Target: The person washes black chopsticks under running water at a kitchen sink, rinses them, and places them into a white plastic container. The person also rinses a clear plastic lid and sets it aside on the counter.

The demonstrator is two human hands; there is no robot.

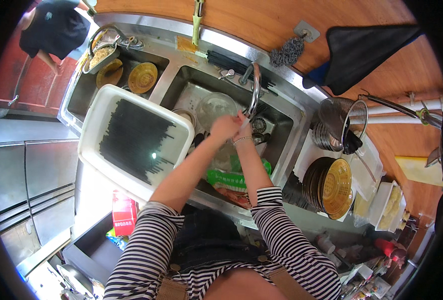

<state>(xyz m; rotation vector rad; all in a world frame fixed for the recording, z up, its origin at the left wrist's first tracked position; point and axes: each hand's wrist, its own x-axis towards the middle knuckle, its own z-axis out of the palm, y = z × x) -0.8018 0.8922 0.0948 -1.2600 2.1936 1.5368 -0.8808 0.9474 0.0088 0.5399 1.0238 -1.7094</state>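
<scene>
Two hands close together by the tap

The left hand and right hand are over the sink. Their fingers are blurry, so one cannot tell how far open they are or what they hold. The shiny, bent tap is just beside them. A round bowl sits near.

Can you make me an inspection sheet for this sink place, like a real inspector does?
Surface: metal double sink, things in both basins.
Job's things: curved faucet beside the hands; round clear bowl in the right basin.
Clutter: white tub of black sticks; green package; stacked yellow-brown plates.
Grippers: left hand and right hand close together; grip unclear.
Cables: nothing seen.
Surroundings: wooden wall; another person, upper left.
</scene>
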